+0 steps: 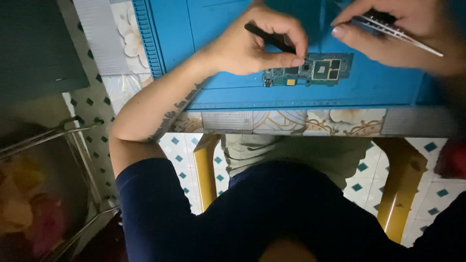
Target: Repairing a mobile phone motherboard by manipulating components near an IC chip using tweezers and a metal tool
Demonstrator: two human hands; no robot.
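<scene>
Dim overall; brightest on blue rubber work mat (378,82); corners dark, left edge blurred, possibly motion-smeared.

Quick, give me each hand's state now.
Left hand: closed on a black tool, at the circuit board.
Right hand: closed on metal tweezers.

Blue mat (378,87) — yellow stool (206,170), tiled floor (361,182)

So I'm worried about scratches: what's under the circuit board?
The circuit board lies on a blue work mat. The left hand covers its left end; nothing else shows beneath.
</scene>
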